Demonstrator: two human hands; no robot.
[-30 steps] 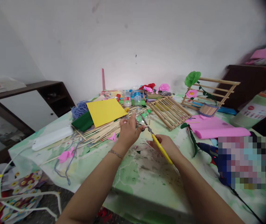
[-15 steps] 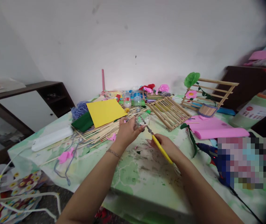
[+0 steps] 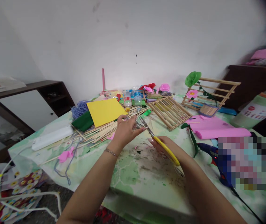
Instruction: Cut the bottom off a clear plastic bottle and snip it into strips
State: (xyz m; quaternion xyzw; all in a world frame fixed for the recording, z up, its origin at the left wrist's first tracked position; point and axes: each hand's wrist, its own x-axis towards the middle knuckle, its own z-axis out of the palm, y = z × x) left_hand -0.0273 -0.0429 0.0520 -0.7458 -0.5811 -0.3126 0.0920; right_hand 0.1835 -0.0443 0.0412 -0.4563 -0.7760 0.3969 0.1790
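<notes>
My left hand point(image 3: 127, 129), a bracelet at its wrist, is closed around a clear plastic piece point(image 3: 137, 123), partly hidden by the fingers. Yellow-handled scissors point(image 3: 164, 146) are in my right hand point(image 3: 162, 145); their blades are slightly apart and point at the plastic piece. Beyond my left hand lie thin wooden sticks point(image 3: 105, 133) and a yellow sheet point(image 3: 106, 112). A bright green item point(image 3: 147, 113) rests just past the blade tips.
A flat stick lattice point(image 3: 170, 112) lies behind my right hand. To the right are a flower-decorated stick frame point(image 3: 225, 93), pink paper point(image 3: 224, 132), a blue glue gun point(image 3: 220, 165) and a green flask point(image 3: 252, 109). Blue yarn point(image 3: 79, 110) sits at left.
The scissors and my right hand have shifted slightly right and down, and the blades look further apart. The clear piece has changed its position a little in my left hand.
</notes>
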